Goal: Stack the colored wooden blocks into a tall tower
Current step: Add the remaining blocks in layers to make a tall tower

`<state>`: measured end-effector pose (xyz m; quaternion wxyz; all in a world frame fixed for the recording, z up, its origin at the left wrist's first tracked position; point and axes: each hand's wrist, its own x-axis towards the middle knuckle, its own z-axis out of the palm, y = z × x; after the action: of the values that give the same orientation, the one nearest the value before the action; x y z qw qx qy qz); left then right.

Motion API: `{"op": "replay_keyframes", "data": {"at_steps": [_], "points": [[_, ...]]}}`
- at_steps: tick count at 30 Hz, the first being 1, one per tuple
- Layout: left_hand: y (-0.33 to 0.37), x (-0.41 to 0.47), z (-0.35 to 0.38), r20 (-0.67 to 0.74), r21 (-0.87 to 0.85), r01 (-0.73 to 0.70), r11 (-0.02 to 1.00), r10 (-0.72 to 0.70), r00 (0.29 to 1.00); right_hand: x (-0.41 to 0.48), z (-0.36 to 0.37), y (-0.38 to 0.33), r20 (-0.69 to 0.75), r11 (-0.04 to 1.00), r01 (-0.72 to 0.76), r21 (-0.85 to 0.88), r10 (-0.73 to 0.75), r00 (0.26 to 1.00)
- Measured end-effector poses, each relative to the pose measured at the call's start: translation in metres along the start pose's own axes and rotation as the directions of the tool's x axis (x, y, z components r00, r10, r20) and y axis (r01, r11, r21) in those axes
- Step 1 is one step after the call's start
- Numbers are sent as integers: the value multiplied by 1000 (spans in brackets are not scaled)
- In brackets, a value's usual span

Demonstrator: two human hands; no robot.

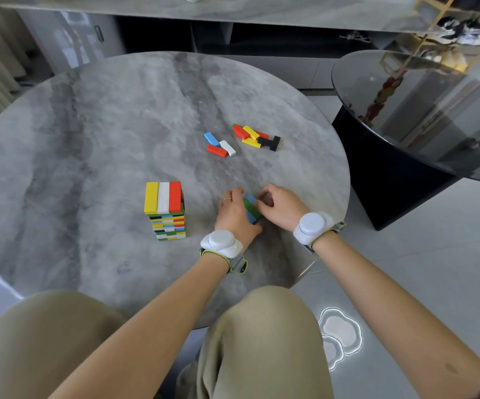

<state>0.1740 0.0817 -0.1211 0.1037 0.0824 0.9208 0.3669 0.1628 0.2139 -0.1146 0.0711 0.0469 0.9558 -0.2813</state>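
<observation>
Landmark: multicoloured tower point(166, 214) of flat rectangular wooden blocks, standing upright on the round grey marble-patterned table point(89, 139), many layers high.
Tower top: one yellow, one white and one red block lie side by side and form a level top layer.
Task item in hand: green and blue blocks point(251, 210), rectangular and wooden, bunched together on the table surface just right of the tower at about the level of its base.
Left hand point(234, 214): palm down on the tower side of the bunch, fingers curled over its far end and thumb at its near end, gripping it. A ring shows on one finger.
Right hand point(279, 208): on the side of the bunch away from the tower, thumb pressed to the blocks and fingers curled in close, taking hold from that side.
Contact with tower: neither hand touches it; a strip of bare table lies between the tower and the left hand.
Loose group point(220, 145): one blue, one white and one red block, touching, beyond the tower and to its right.
Loose pile point(256, 136): red, yellow, black and green blocks overlapping, further right of the tower than the loose group.
Wrists: a white rounded device point(221, 243) is strapped on each.
Surroundings: dark glass side table point(405, 125), well right of the tower.
</observation>
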Motion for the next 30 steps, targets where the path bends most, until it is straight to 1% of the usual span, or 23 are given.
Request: {"op": "replay_keyframes", "data": {"at_steps": [2,5,10,12,16,18,20,23,25,26,28,30], "points": [[-1,-6,-4,29,21,-23,1000,22,999,-6,3,2,-22,999,-32,-11,31,999],[-4,-19,-7,86,79,-8,997,1,996,-18,10,-5,-39,998,-55,-28,54,998],[-11,-37,-17,153,85,-20,996,6,988,-27,21,-25,-97,978,-71,-197,53,994],[-12,-43,-25,182,93,-43,995,26,983,-27,22,-30,-105,972,-86,-218,64,992],[-9,-52,-36,236,107,-140,984,112,965,-25,22,-32,-109,977,-99,-187,79,991],[-6,-58,-47,252,75,-195,978,171,953,-23,20,-31,-82,981,-103,-166,91,992],[-2,-69,-63,244,18,-281,960,268,932,-19,18,-32,-49,987,-136,-84,132,990],[0,-83,-92,167,-73,-380,922,387,907,-10,11,-46,-99,968,-177,179,196,976],[-2,-87,-114,74,-125,-409,904,420,905,-6,1,-70,-154,936,-108,336,167,974],[-4,-87,-125,23,-156,-410,898,419,908,-5,-4,-83,-180,917,-46,397,127,975],[-8,-86,-145,-105,-205,-406,891,392,914,-5,-10,-108,-238,887,84,455,30,971],[-18,-85,-162,-251,-213,-394,894,340,906,-8,-10,-129,-272,897,214,388,-110,956]]}}
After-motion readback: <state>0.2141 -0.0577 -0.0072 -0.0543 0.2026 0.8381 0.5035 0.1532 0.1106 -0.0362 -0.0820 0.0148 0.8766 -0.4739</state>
